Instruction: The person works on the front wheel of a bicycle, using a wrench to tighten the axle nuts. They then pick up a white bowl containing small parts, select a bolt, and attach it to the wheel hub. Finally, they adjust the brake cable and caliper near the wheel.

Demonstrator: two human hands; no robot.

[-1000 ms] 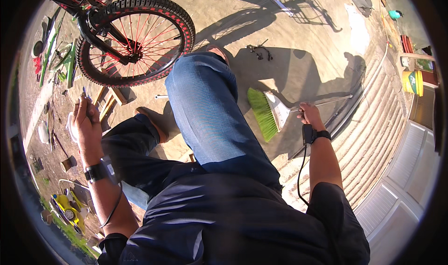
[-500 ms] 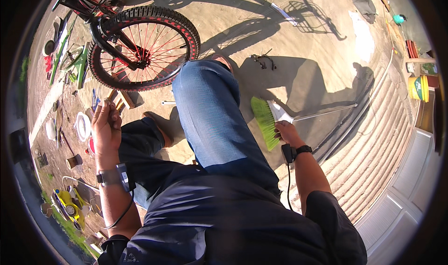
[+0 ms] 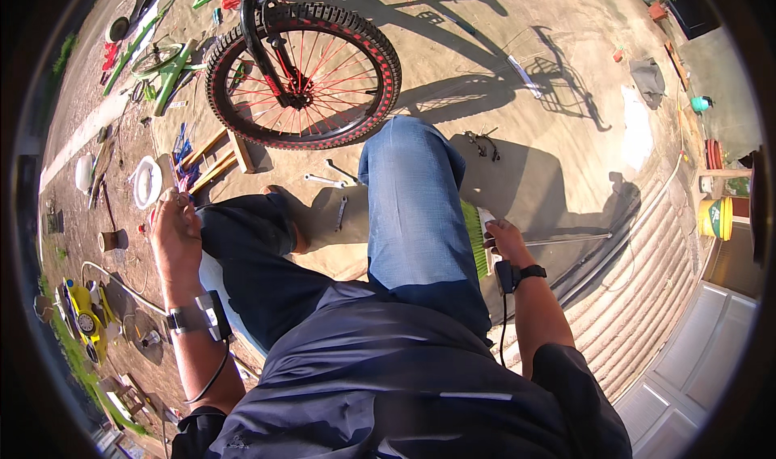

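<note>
My left hand (image 3: 175,236) is raised beside my left thigh, fingers curled together; anything in them is hidden. Its nearest neighbour in view is a white ring-shaped basin (image 3: 147,182). My right hand (image 3: 508,242) is closed, thumb and fingers bent, just over a broom with green bristles (image 3: 473,234) and a white head. My knee covers part of the broom, and I cannot tell whether the fingers grip it. Ahead of me is a bicycle's front wheel (image 3: 303,131) with red spokes and a knobbly black tyre. Several wrenches (image 3: 325,181) lie between my legs.
A small dark tangled part (image 3: 482,143) lies on the ground beyond my right knee. Wooden blocks (image 3: 240,153) are beside the wheel, with green frame pieces (image 3: 171,79) farther left. Ridged concrete (image 3: 622,289) runs along the right, near yellow buckets (image 3: 714,218).
My view has turned, so the wheel and ground appear farther right and the wrenches now show. My right knee has come across the broom. Both hands keep nearly the same pose.
</note>
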